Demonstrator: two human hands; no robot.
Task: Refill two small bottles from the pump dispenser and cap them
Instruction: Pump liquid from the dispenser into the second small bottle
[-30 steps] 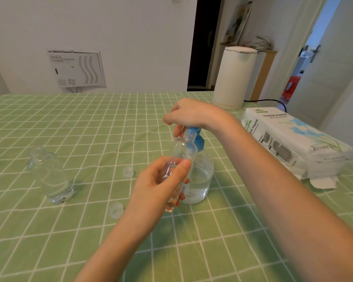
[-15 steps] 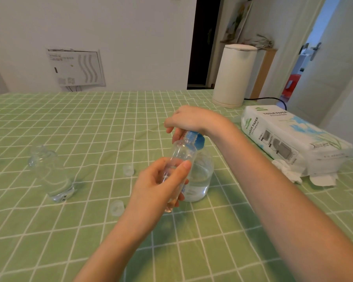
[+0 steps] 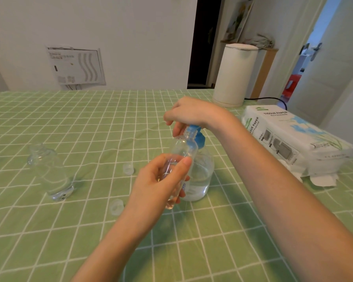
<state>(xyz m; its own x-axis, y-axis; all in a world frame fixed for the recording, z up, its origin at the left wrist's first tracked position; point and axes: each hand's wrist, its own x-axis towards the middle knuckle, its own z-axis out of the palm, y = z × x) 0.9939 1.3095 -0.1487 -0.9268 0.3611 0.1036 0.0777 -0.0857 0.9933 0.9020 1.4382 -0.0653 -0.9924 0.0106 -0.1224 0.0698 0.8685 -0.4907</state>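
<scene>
Head view, left hand gripping small bottle

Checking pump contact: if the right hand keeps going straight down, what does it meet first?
The right hand sits over the blue pump head of the dispenser, fingers curled down onto it, so the pump head looks first, probably touching already; depth is unclear.
</scene>
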